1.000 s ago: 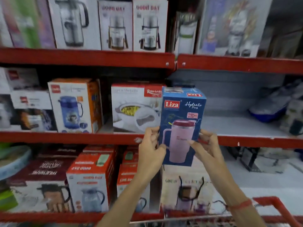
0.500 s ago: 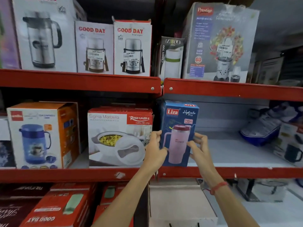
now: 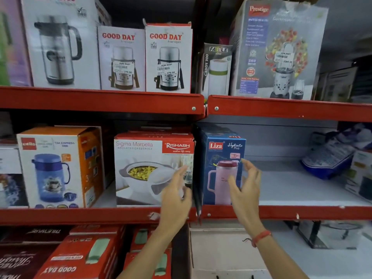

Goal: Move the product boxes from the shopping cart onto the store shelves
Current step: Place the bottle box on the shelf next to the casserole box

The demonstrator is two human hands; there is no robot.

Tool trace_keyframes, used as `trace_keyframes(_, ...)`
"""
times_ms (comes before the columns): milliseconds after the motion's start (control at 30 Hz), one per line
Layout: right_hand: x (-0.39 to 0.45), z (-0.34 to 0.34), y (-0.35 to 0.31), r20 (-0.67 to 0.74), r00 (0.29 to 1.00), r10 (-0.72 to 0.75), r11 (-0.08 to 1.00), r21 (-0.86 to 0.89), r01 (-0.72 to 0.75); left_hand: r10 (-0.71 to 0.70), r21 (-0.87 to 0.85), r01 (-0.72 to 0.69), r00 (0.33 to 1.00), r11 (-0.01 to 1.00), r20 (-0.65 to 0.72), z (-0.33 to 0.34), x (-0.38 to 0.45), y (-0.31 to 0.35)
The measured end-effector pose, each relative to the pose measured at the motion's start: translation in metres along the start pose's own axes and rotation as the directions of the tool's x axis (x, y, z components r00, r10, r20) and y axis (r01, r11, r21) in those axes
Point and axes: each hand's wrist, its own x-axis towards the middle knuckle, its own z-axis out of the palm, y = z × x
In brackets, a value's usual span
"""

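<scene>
A blue Liza Hydrate Pro box (image 3: 222, 154) with a pink tumbler on its front stands upright on the middle shelf (image 3: 302, 212), at the left end of the right bay. My left hand (image 3: 177, 196) hovers open in front of the neighbouring casserole box, fingers apart, off the blue box. My right hand (image 3: 245, 188) is open just in front of the blue box's right edge, fingers spread, holding nothing. The shopping cart is out of view.
A Rishabh casserole box (image 3: 141, 158) and an orange Cello flask box (image 3: 58, 166) stand left of the blue box. Bare white shelf stretches right to a blue-and-white item (image 3: 330, 158). Good Day boxes (image 3: 168, 57) and a Prestige box (image 3: 277, 49) fill the shelf above.
The blue box went from my hands in mid-air onto the middle shelf. Both hands have let go and drawn back a little from it.
</scene>
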Motion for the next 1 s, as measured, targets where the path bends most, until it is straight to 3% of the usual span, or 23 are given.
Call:
trace_keyframes(67,-0.011,0.018,-0.019,0.116,0.991,-0.067,0.995,0.08,0.058,0.119,0.137,-0.089,0.967,0.987,-0.227,-0.032,-0.003,-0.005)
trace_keyframes(100,-0.018,0.028,-0.024,0.228,0.973,-0.043,0.993,0.115,0.017,0.129,0.173,-0.076,0.939,0.982,-0.319,-0.047,-0.003,-0.009)
trace_keyframes(167,-0.03,0.048,-0.031,0.429,0.901,0.067,0.978,0.15,-0.144,0.055,0.183,0.03,0.896,0.983,-0.441,-0.075,-0.002,-0.022)
trace_keyframes(233,-0.039,0.064,-0.032,0.51,0.838,0.195,0.951,0.112,-0.289,-0.119,0.089,0.175,0.891,0.98,-0.439,-0.098,-0.003,-0.035)
trace_keyframes(333,-0.049,0.079,-0.031,0.512,0.794,0.326,0.909,0.061,-0.413,-0.344,-0.112,0.325,0.869,0.939,-0.356,-0.122,-0.003,-0.054)
trace_keyframes(467,-0.055,0.089,-0.036,0.491,0.801,0.342,0.911,0.034,-0.41,-0.398,-0.218,0.351,0.887,0.911,-0.236,-0.141,-0.002,-0.061)
trace_keyframes(533,-0.055,0.09,-0.037,0.484,0.808,0.337,0.917,0.026,-0.398,-0.412,-0.192,0.376,0.889,0.906,-0.2,-0.146,-0.001,-0.061)
trace_keyframes(600,-0.056,0.088,-0.037,0.456,0.835,0.308,0.936,0.013,-0.352,-0.368,-0.067,0.363,0.899,0.929,-0.239,-0.145,-0.003,-0.055)
trace_keyframes(700,-0.053,0.071,-0.034,0.273,0.942,0.194,0.978,0.024,-0.209,-0.124,0.153,0.198,0.91,0.968,-0.396,-0.129,-0.012,-0.035)
trace_keyframes(767,-0.046,0.054,-0.026,0.07,0.989,0.131,0.99,0.043,-0.134,-0.004,0.157,0.059,0.945,0.986,-0.327,-0.104,-0.018,-0.018)
trace_keyframes(867,-0.029,0.028,-0.011,-0.126,0.982,0.139,0.99,0.033,-0.136,-0.026,0.073,0.03,0.998,0.997,-0.05,-0.053,-0.022,0.004)
trace_keyframes(933,-0.019,0.015,0.003,-0.116,0.972,0.203,0.979,-0.004,-0.205,-0.12,0.012,0.119,0.984,0.993,0.13,-0.018,-0.018,0.013)
trace_keyframes(1000,-0.013,0.007,0.015,-0.015,0.953,0.302,0.953,-0.015,-0.303,-0.234,-0.022,0.25,0.931,0.968,0.279,0.011,-0.013,0.015)
